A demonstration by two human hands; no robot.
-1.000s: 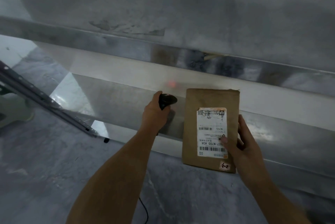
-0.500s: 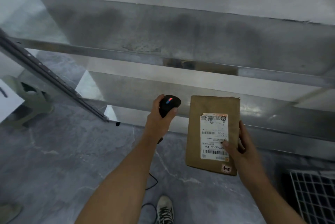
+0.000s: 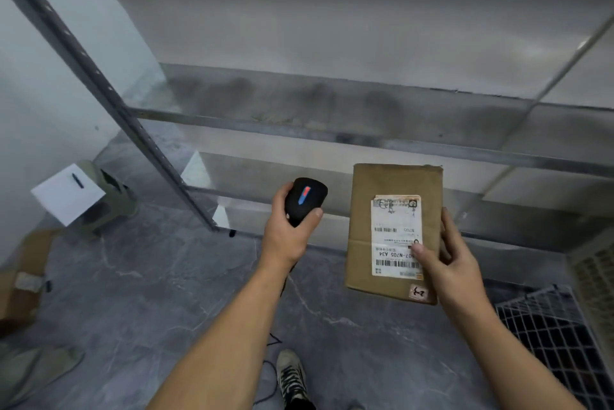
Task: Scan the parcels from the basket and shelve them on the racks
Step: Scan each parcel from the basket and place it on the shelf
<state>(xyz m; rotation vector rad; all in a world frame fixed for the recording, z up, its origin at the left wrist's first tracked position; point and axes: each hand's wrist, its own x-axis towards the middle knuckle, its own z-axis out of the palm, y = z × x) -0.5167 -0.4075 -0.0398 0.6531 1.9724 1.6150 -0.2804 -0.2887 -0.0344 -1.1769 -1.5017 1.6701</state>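
Note:
My right hand (image 3: 447, 261) grips a flat brown parcel (image 3: 395, 190) by its right edge, thumb pressed on the white shipping label (image 3: 395, 237). The label faces me, with barcodes and a small sticker at the parcel's lower right corner. My left hand (image 3: 289, 237) holds a black handheld scanner (image 3: 304, 200) with a red and blue stripe on its top, just left of the parcel. Both are held in front of a bare metal rack shelf (image 3: 299, 100).
A slanted rack upright (image 3: 99, 77) crosses the left side. A wire basket (image 3: 558, 343) stands at the lower right. A stool with a white sheet and pen (image 3: 71, 193) sits at the left, a cardboard box (image 3: 23, 276) beside it. My shoe (image 3: 292, 376) and the scanner cable are on the grey floor.
The view has pulled back and tilted, bringing in the basket, stool and my shoe. Both hands keep their hold; the scanner's top now faces me and the red light spot on the shelf is gone.

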